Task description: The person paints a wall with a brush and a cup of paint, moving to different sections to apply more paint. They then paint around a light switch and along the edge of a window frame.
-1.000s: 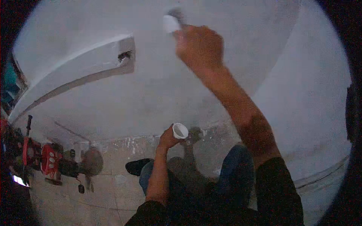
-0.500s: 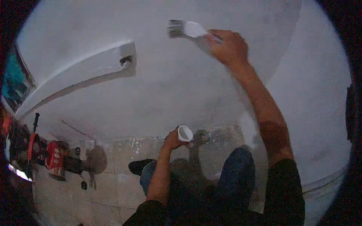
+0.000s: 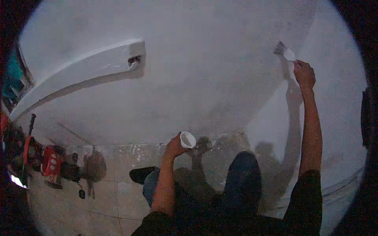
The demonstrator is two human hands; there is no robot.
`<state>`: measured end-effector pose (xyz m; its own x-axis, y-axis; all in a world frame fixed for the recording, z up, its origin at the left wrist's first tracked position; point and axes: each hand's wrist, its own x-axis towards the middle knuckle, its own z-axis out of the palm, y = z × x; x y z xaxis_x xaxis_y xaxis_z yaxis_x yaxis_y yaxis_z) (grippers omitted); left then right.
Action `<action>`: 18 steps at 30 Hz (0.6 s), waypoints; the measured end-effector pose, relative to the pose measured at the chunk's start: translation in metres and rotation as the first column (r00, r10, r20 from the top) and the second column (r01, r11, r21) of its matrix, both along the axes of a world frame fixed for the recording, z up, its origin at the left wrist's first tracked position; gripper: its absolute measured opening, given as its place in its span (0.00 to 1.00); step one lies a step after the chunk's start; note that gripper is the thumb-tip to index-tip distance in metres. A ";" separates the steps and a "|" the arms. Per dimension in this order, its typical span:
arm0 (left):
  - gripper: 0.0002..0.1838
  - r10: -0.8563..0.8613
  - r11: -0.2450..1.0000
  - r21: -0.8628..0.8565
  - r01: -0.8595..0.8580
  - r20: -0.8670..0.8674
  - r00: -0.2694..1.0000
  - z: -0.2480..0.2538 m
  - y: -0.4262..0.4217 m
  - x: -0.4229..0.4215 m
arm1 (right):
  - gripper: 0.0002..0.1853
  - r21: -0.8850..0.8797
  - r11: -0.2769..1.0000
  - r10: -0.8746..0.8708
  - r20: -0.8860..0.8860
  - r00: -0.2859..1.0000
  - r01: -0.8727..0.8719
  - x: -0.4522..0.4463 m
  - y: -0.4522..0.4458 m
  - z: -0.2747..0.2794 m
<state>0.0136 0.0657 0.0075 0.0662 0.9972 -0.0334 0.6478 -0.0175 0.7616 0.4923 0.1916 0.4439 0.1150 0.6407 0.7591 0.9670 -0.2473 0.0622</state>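
Observation:
In the upper right of the head view, my right hand (image 3: 304, 74) is closed around the handle of a paintbrush (image 3: 288, 54). Its dark bristles are at the grey wall (image 3: 204, 78), close to where the surface turns whiter; whether they touch it I cannot tell. Lower down, near the middle, my left hand (image 3: 175, 147) grips a small white cup (image 3: 188, 140). The cup is tilted so its mouth faces me, and pale stuff shows inside.
A ledge (image 3: 90, 67) with a broken end juts from the wall on the left. Red and black equipment (image 3: 51, 163) stands at lower left on the tiled floor (image 3: 106, 204). White spatters mark the wall's foot. My knee (image 3: 243, 173) is close to the wall.
My right hand has swept the paintbrush far to the right and slightly down across the wall. My left hand still holds the cup in nearly the same place.

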 end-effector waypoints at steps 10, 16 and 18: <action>0.54 -0.054 0.999 -0.002 0.054 0.044 0.998 0.007 0.005 0.001 | 0.23 -0.061 0.993 0.101 0.017 0.995 -0.100 -0.065 -0.008 -0.028; 0.54 -0.143 0.982 0.123 0.142 -0.004 0.990 -0.024 0.020 0.014 | 0.21 -0.086 0.884 0.466 0.063 0.883 -0.460 -0.180 -0.036 -0.077; 0.54 -0.149 0.986 0.081 0.149 -0.006 0.989 -0.016 0.019 0.018 | 0.21 -0.090 0.853 0.515 -0.012 0.857 -0.514 -0.178 -0.041 -0.076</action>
<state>0.0317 0.0849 -0.0087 0.2144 0.9756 0.0467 0.6334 -0.1753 0.7537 0.3140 0.1508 0.3679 -0.2586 0.6692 0.6967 0.9535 0.2923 0.0732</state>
